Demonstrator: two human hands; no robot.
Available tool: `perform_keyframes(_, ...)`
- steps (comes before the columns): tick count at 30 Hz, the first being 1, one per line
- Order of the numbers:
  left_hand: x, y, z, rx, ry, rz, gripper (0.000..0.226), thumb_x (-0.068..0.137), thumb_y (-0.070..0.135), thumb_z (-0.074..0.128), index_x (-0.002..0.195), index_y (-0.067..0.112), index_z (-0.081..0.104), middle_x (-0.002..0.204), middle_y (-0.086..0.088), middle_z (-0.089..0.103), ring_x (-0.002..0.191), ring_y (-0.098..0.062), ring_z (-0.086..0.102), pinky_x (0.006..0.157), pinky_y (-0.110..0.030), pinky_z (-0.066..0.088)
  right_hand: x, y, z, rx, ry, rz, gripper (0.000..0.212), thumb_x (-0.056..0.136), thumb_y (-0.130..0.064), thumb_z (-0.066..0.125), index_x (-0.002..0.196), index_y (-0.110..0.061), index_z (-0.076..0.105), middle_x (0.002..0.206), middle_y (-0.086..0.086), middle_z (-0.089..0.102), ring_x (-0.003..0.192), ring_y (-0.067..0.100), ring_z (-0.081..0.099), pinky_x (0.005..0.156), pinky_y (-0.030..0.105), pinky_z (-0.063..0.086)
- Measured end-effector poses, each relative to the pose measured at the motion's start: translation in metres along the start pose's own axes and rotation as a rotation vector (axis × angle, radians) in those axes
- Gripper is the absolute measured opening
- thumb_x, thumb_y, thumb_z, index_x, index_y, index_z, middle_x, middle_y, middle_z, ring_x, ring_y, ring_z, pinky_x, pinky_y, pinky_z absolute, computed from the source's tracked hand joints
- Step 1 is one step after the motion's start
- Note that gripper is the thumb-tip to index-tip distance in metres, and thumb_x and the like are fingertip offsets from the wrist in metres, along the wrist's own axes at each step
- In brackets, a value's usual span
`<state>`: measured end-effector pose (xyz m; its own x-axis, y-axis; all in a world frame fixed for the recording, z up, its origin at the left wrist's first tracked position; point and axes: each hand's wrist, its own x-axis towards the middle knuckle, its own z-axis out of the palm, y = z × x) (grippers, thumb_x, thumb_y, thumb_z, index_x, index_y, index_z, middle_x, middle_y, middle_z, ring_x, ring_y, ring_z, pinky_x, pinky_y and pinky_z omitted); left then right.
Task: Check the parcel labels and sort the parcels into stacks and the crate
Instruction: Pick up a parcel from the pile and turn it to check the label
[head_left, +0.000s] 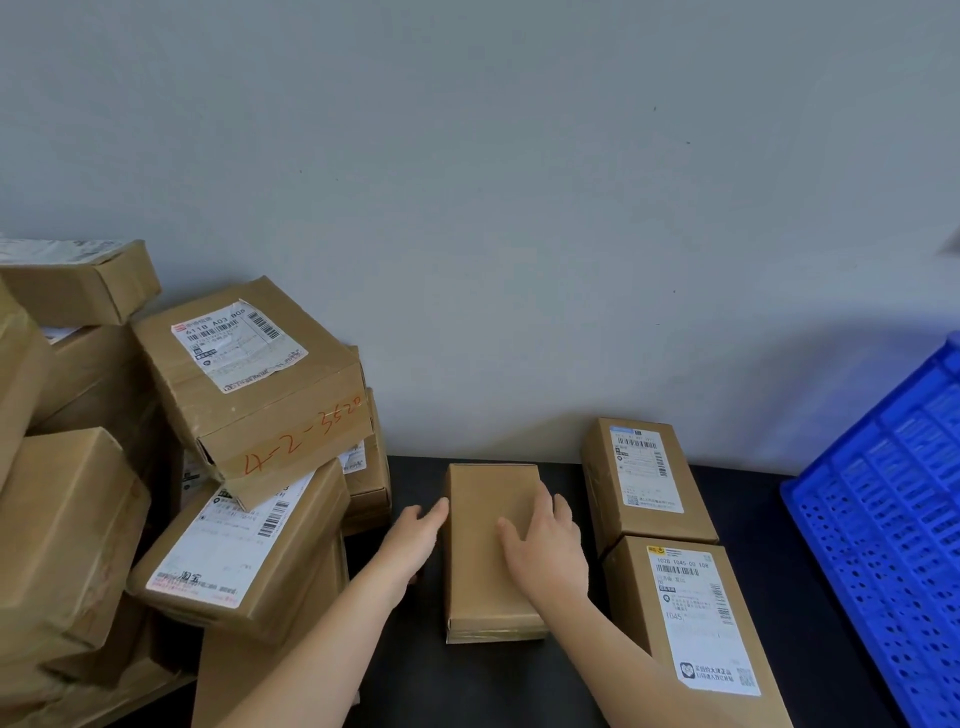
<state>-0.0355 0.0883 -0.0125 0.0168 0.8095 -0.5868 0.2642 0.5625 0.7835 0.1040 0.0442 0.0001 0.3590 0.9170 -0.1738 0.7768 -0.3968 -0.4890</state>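
Plain parcel (488, 551): a brown box with no label on its upper face, lying flat on the desk (519, 686), long side running away from the camera, between the heap on the left and the labelled boxes on the right.
Left hand (413, 538): fingers extended and pressed flat against the left side of the plain parcel, thumb near its top edge.
Right hand (545, 540): spread open, palm down on the top face of the plain parcel, fingers reaching over its right edge; it presses rather than lifts.
Far labelled parcel (644, 478): flat on the desk near the wall (519, 182), white shipping label up, just right of the plain parcel.
Near labelled parcel (696, 623): directly in front of the far one, touching it, label with barcode facing up.
Parcel heap (156, 493): many brown boxes piled loosely at left, tilted at differing angles.
Marked parcel (254, 374): on top of the heap, tilted, with red handwriting "4-2-3520" on its side.
Crate (883, 519): blue perforated plastic, at the right edge, well apart from both hands; its inside is not visible.
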Motion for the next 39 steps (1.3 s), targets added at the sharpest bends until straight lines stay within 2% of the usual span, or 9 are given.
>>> perform_keyframes(2, 0.000, -0.002, -0.003, -0.015, 0.040, 0.005, 0.060, 0.099, 0.044, 0.040, 0.149, 0.016, 0.025, 0.151, -0.008, 0.031, 0.137, -0.028, 0.032, 0.111, -0.046, 0.031, -0.003, -0.007, 0.002, -0.083, -0.018, -0.035, 0.071, 0.094, -0.052, 0.043, 0.151, -0.024, 0.009, 0.159, 0.007, 0.006, 0.145, 0.027, 0.014, 0.115, 0.043, 0.027)
perform_keyframes(5, 0.000, -0.004, -0.004, -0.024, 0.068, 0.008, 0.055, 0.100, 0.040, 0.039, 0.148, 0.016, 0.027, 0.150, -0.009, 0.033, 0.137, -0.028, 0.033, 0.111, -0.045, 0.031, -0.005, -0.018, 0.005, -0.180, -0.072, -0.050, 0.083, 0.088, -0.064, 0.043, 0.151, -0.026, 0.004, 0.159, 0.009, -0.006, 0.146, 0.032, 0.004, 0.116, 0.049, 0.017)
perform_keyframes(8, -0.002, -0.008, -0.007, -0.016, 0.068, 0.006, 0.054, 0.100, 0.038, 0.040, 0.147, 0.016, 0.028, 0.150, -0.009, 0.033, 0.137, -0.027, 0.033, 0.111, -0.045, 0.031, -0.004, -0.028, 0.010, -0.242, -0.146, -0.032, 0.100, 0.080, -0.075, 0.045, 0.152, -0.026, -0.004, 0.157, 0.011, -0.018, 0.145, 0.037, -0.007, 0.114, 0.056, 0.013)
perform_keyframes(11, -0.002, -0.011, -0.009, -0.018, 0.051, 0.007, 0.054, 0.100, 0.036, 0.041, 0.148, 0.015, 0.028, 0.150, -0.008, 0.033, 0.137, -0.026, 0.033, 0.112, -0.044, 0.031, -0.002, -0.034, 0.012, -0.282, -0.174, -0.006, 0.110, 0.074, -0.077, 0.050, 0.151, -0.024, -0.009, 0.155, 0.013, -0.024, 0.144, 0.039, -0.012, 0.112, 0.060, 0.013)
perform_keyframes(16, -0.002, -0.014, -0.010, -0.007, 0.048, 0.004, 0.052, 0.100, 0.031, 0.044, 0.147, 0.017, 0.028, 0.150, -0.007, 0.034, 0.137, -0.026, 0.033, 0.110, -0.043, 0.032, -0.001, -0.034, 0.014, -0.323, -0.183, 0.006, 0.109, 0.078, -0.064, 0.057, 0.151, -0.022, -0.012, 0.155, 0.013, -0.025, 0.144, 0.040, -0.011, 0.112, 0.058, 0.016)
perform_keyframes(22, 0.001, -0.014, -0.009, 0.014, 0.041, 0.002, 0.052, 0.099, 0.030, 0.045, 0.147, 0.018, 0.029, 0.150, -0.007, 0.034, 0.136, -0.027, 0.033, 0.109, -0.044, 0.033, 0.000, -0.031, 0.012, -0.269, -0.163, -0.002, 0.105, 0.078, -0.063, 0.056, 0.152, -0.023, -0.008, 0.157, 0.011, -0.020, 0.144, 0.038, -0.004, 0.113, 0.054, 0.018)
perform_keyframes(30, 0.001, -0.015, -0.006, 0.052, 0.024, -0.002, 0.053, 0.099, 0.029, 0.047, 0.147, 0.017, 0.029, 0.149, -0.008, 0.034, 0.136, -0.027, 0.034, 0.108, -0.043, 0.033, 0.002, -0.027, 0.015, -0.281, -0.182, 0.011, 0.113, 0.074, -0.062, 0.062, 0.151, -0.025, -0.011, 0.156, 0.011, -0.021, 0.144, 0.038, -0.008, 0.113, 0.057, 0.015)
perform_keyframes(35, 0.002, -0.014, -0.006, 0.042, 0.027, 0.004, 0.053, 0.099, 0.029, 0.047, 0.147, 0.017, 0.029, 0.149, -0.008, 0.034, 0.136, -0.027, 0.034, 0.108, -0.043, 0.033, 0.004, -0.019, 0.009, -0.205, -0.171, -0.027, 0.107, 0.073, -0.059, 0.061, 0.151, -0.028, -0.005, 0.158, 0.007, -0.015, 0.144, 0.036, -0.002, 0.113, 0.056, 0.016)
perform_keyframes(39, 0.000, -0.014, -0.004, 0.013, 0.004, -0.004, 0.054, 0.099, 0.032, 0.046, 0.148, 0.016, 0.028, 0.150, -0.008, 0.033, 0.136, -0.028, 0.033, 0.109, -0.044, 0.031, 0.010, -0.015, 0.000, -0.036, -0.187, -0.004, 0.104, 0.071, -0.058, 0.062, 0.151, -0.029, 0.003, 0.158, 0.002, -0.007, 0.143, 0.034, 0.006, 0.112, 0.054, 0.022)
